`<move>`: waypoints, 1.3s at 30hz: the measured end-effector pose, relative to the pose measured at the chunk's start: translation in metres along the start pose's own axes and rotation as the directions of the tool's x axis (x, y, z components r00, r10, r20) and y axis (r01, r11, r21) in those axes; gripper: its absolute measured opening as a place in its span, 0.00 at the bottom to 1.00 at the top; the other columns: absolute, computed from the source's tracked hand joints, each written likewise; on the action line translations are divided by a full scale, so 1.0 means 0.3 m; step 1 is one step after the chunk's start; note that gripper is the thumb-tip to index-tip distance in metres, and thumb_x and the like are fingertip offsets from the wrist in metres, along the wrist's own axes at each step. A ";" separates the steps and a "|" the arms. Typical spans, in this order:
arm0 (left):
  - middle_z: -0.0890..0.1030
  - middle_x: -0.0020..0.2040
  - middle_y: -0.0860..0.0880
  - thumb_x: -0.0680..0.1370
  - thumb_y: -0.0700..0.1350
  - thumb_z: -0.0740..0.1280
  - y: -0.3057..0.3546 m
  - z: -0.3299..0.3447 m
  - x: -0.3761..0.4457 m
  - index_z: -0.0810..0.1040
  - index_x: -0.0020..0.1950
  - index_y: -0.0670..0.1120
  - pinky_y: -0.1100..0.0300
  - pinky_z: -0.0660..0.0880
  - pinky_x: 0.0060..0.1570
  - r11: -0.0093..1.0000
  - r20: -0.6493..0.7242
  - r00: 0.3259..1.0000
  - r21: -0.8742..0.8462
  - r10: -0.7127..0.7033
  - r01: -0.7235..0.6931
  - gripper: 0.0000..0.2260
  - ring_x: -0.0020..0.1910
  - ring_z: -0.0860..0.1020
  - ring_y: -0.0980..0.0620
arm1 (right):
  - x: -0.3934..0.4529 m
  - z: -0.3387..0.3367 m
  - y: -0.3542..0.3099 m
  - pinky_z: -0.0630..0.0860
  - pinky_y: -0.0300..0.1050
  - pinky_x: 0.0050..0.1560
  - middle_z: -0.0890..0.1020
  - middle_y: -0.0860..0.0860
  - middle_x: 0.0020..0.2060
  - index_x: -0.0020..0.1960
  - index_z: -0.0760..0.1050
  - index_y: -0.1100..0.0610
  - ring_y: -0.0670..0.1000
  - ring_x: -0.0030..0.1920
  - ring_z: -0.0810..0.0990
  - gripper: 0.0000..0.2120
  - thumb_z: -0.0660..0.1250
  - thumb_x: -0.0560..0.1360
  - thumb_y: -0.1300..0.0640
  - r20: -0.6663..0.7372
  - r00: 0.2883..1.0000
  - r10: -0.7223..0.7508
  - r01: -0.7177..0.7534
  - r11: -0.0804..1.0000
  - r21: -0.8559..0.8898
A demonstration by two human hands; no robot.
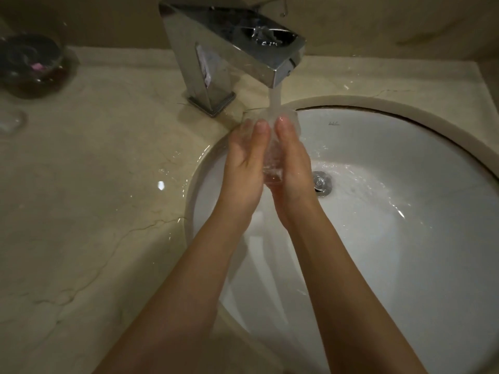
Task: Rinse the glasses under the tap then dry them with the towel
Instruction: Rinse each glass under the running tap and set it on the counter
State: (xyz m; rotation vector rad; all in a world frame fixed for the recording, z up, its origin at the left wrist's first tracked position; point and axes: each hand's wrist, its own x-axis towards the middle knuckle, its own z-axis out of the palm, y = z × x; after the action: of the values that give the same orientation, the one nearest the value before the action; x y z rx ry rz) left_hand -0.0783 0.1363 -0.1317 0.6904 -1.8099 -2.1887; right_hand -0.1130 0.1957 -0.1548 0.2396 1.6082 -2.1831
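- Two forearms reaching in from the near edge, over the white sink (405, 238).
- One left hand (244, 163) and one right hand (293, 163), fingers fairly straight and pressed flat on either side of one clear glass (272, 160); more a clasp between palms than a curled grip.
- Glass upright between the palms, mouth under the stream, above the left part of the basin.
- Could slip: wet smooth glass, flat fingers, water pushing down; a drop onto hard porcelain likely to chip or break it.
- Could splash: overflow running past the rim onto the already wet counter (94, 184).
- One drain (321, 183), right of the hands.
- One chrome tap (229, 52) at the far side, running.
- One dark round dish (32, 63) far left; contents unclear.
- No towel in view; no second glass clearly seen.
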 end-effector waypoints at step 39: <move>0.85 0.43 0.55 0.59 0.52 0.81 0.054 -0.068 0.015 0.80 0.52 0.50 0.59 0.79 0.44 0.992 0.048 0.993 0.073 -0.105 0.101 0.24 0.44 0.84 0.56 | -0.037 -0.057 -0.064 0.77 0.57 0.60 0.80 0.54 0.60 0.66 0.73 0.56 0.53 0.58 0.81 0.28 0.64 0.75 0.38 -0.003 1.000 0.009 -0.009 0.983 -0.181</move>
State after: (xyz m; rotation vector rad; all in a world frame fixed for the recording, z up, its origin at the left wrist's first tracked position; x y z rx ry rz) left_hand -0.0745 0.1130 -0.1197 0.7644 -1.9269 -2.2360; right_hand -0.1129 0.2192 -0.1394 0.1950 1.7900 -2.0143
